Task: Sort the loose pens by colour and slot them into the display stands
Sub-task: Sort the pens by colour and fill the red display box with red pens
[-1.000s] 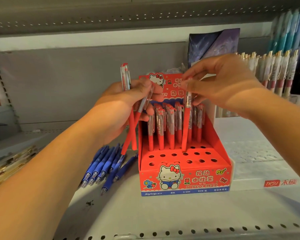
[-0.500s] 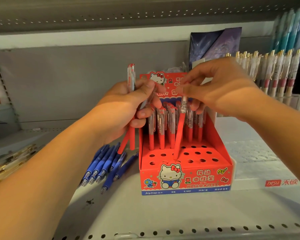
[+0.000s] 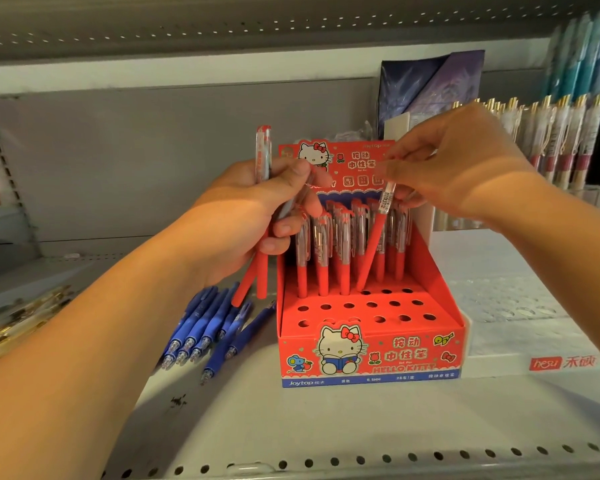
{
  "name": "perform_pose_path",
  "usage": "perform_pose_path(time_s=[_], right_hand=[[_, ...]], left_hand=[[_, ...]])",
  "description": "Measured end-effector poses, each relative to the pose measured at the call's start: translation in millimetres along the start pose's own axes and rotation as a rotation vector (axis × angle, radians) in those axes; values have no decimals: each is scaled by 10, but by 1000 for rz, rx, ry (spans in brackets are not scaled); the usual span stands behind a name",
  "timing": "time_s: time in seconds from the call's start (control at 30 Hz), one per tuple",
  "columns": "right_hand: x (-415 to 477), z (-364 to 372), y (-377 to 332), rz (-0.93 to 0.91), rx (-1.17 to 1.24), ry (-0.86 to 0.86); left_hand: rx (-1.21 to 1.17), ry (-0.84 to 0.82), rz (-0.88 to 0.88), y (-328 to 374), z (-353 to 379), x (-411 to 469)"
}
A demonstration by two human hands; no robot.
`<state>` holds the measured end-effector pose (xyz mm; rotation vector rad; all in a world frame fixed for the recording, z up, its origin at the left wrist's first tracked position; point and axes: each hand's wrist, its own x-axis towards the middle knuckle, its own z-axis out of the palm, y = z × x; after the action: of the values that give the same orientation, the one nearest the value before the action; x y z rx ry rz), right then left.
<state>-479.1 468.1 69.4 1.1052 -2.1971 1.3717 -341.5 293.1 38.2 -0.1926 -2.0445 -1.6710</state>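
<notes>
Nearest us, the blue pens [image 3: 208,327] lay loose on the shelf [image 3: 326,427], not sorted yet. Just behind them, the red stand [image 3: 371,355] had its back rows filled and its front holes bare. Our left hand [image 3: 253,209] gripped a few spare red pens [image 3: 262,154] right beside the stand. Our right hand [image 3: 454,168] pinched the top of one red pen [image 3: 373,247]. In the last second we'd swung it from upright to a lean, tip down by the next free hole beside the standing ones. Couldn't quite tell if the tip was actually in yet. So the reds were getting close, with the blues all still to do. Gold-clipped pens [image 3: 551,133] sat way back right.
</notes>
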Motion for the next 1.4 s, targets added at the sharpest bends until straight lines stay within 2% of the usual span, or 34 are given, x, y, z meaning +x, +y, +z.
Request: perform_pose_path(time_s=[0.23,0.47,0.57,0.77,0.87,0.93,1.0,1.03,1.1,1.17,1.27,1.4], right_hand=[[1,-66,-12,12,-119,1],[-74,40,-77,30,-265,-119],[-74,102,-81,11,-326,-116],[-123,226,-32,128,-212,-299],[-106,193,-29,88,-275,-300],[-99,162,-28,2,-326,-210],[-117,150,-36,-99,-192,-116],[-143,157,-44,-146,-65,-121],[-213,193,-63,-232,159,-201],[-277,267,-75,-320,285,-262],[-292,330,-63,-349,412,-284],[-259,315,-49,-316,449,-321]], left_hand=[[12,4,-6,7,14,-3],[12,25,-18,5,24,5],[-6,30,-27,6,49,3],[28,-4,-33,16,94,-18],[39,-16,-49,21,106,-26],[37,-36,-60,24,108,-31],[30,-49,-60,25,111,-33],[29,-54,-57,26,116,-33],[30,-61,-49,23,127,-32],[16,-56,-49,20,129,-29],[9,-68,-54,17,129,-29],[-37,-83,-65,6,137,-35]])
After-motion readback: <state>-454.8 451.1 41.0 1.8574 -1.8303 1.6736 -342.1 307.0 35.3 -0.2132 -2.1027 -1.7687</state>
